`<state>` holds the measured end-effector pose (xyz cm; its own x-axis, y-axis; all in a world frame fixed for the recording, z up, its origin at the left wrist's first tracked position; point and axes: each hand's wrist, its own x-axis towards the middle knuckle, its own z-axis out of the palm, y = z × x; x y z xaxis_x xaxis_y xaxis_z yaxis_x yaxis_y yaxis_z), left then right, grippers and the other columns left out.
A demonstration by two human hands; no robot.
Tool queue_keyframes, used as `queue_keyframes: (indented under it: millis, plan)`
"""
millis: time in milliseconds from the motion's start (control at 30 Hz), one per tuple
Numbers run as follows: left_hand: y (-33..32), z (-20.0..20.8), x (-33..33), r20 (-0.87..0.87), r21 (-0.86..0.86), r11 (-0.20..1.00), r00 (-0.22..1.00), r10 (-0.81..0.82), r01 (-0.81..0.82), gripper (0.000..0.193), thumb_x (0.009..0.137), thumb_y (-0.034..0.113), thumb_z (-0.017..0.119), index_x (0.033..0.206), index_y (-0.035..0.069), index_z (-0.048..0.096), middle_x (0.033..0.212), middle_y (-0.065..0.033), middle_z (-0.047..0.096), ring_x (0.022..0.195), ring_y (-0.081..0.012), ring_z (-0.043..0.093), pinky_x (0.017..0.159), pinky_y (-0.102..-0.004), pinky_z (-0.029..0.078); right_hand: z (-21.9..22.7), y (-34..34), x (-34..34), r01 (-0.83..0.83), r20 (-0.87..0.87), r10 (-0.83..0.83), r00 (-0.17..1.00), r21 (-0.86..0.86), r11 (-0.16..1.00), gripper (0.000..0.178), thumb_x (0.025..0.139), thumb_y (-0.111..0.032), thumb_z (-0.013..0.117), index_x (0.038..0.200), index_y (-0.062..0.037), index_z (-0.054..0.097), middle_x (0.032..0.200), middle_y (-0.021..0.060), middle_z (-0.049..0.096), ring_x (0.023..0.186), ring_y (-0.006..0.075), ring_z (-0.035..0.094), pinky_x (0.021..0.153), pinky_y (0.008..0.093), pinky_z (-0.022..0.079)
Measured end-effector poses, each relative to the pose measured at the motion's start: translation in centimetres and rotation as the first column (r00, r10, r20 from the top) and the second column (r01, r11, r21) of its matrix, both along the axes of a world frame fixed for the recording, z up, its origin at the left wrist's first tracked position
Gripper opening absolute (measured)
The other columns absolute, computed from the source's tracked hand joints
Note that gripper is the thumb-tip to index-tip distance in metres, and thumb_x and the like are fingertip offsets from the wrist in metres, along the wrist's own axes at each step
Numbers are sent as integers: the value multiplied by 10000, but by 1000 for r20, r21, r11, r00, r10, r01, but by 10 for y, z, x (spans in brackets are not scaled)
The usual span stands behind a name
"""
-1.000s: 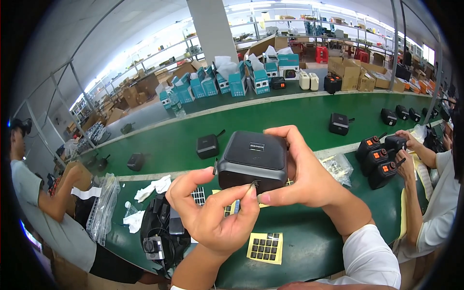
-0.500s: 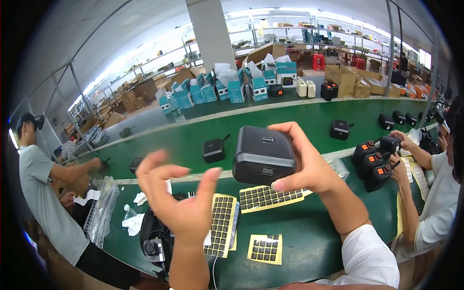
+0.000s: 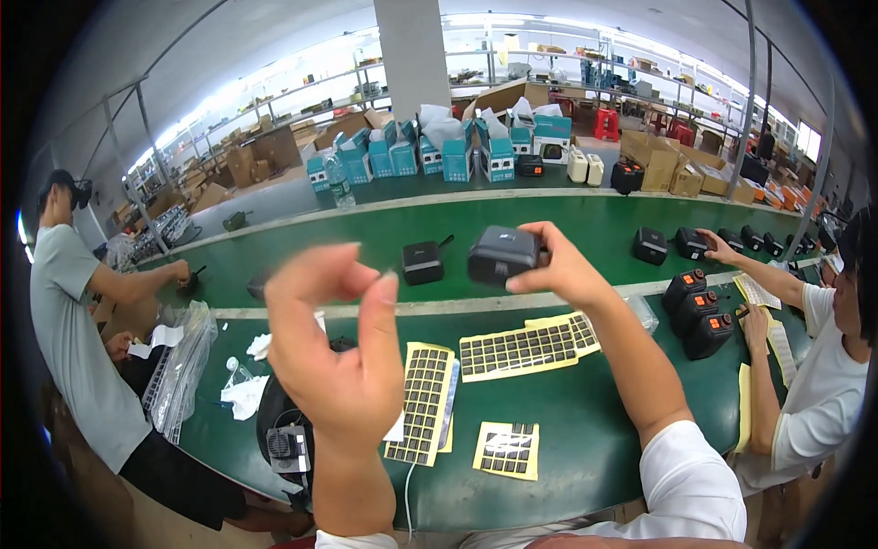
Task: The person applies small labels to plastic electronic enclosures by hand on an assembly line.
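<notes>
In my right hand is a black box-shaped device with rounded edges, held at its right side over the far green belt. Its near face carries a small pale label. My left hand is raised to the left of it, apart from it, fingers curled and thumb close to the fingertips. A tiny dark speck shows at those tips, too blurred to name. Below lie yellow-backed sheets of small black stickers: a long sheet, an upright sheet and a smaller sheet.
A black device with a strap stands on the green belt. Several orange-buttoned black devices stand at right, beside a co-worker. Another person works at left. Teal boxes line the back.
My right hand has carried the black device farther away, over the belt. My left hand's spread fingers have curled toward the thumb. At right, a co-worker's hand has reached to a device on the belt.
</notes>
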<state>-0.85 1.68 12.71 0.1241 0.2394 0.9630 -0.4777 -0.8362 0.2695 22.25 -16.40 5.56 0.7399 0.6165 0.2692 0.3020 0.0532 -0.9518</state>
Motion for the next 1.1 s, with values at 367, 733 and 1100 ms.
queue_keyframes:
  millis: [367,733,1100]
  plan:
    - [24,16,-29,255,40,995,962,-102,95,175,829,-92,749,949,-5,657,908,-113,660,834,-215,606,750,-298,487,-43,55,113,520,516,-68,854,-847,111,1095,536,-270,977,1461,-28,444,1431,232,525,1300,414,544,1093,440,467]
    - [-5,12,-12,155,233,942,947,-282,242,242,674,67,737,913,104,743,1002,-49,649,938,-245,611,803,-348,473,-79,210,129,-147,529,401,747,-458,877,1038,627,-190,935,1502,-33,398,1526,212,419,1418,324,418,1169,423,367]
    - [13,11,1,-16,329,934,990,-144,141,229,821,40,737,1038,76,673,943,-55,676,811,-221,633,721,-344,462,-79,167,97,-209,243,157,957,204,956,797,744,-207,869,1404,-33,458,1362,157,521,1272,282,525,1077,427,433]
